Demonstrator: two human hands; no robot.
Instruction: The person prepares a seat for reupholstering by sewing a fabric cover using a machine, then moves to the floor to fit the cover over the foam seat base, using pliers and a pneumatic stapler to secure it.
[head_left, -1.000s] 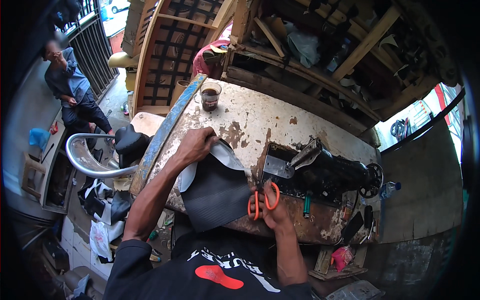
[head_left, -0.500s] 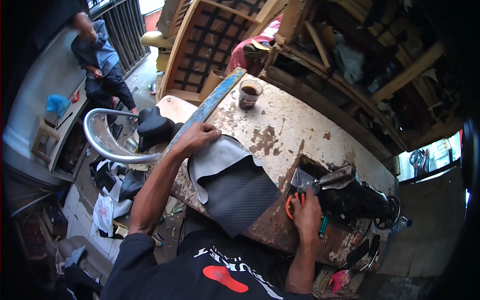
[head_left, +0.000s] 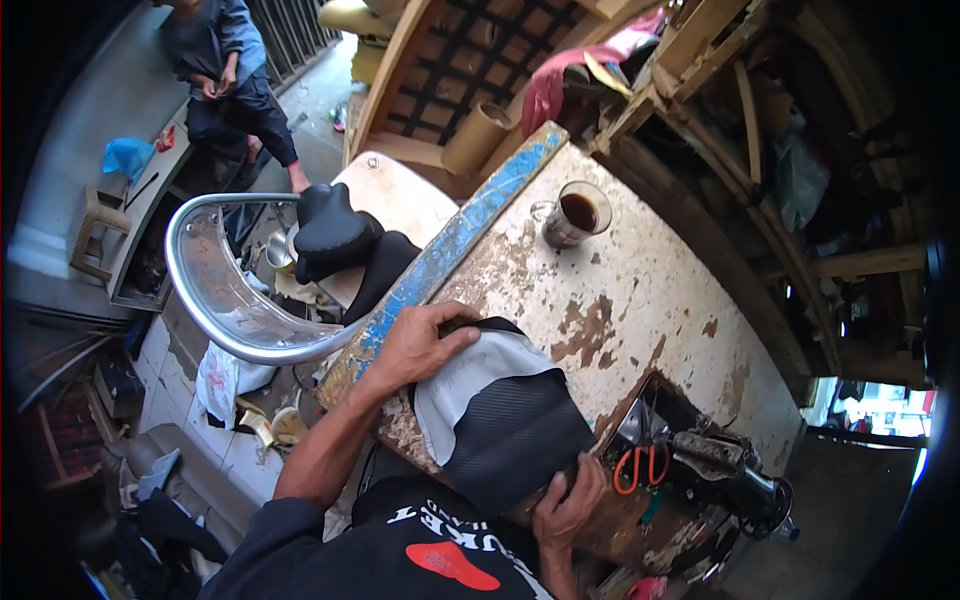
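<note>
My left hand (head_left: 425,345) grips the upper left edge of a piece of black textured material (head_left: 520,440), with a pale grey layer (head_left: 460,380) folded over part of it, on the worn white workbench (head_left: 630,300). My right hand (head_left: 568,505) is at the lower right edge of the black material, fingers curled against it; what is under the fingertips is partly hidden. Orange-handled scissors (head_left: 642,465) lie by the plate of the black sewing machine (head_left: 745,475), just above and right of my right hand.
A glass mug of dark drink (head_left: 572,215) stands on the bench. A black padded seat (head_left: 330,235) and curved metal frame (head_left: 185,270) are at the left. A person (head_left: 225,90) is at the upper left. Wooden frames (head_left: 750,130) fill the upper right.
My right hand has let go of the scissors and come down to the black material's edge. The view has turned, and the bench corner and seat appear larger.
</note>
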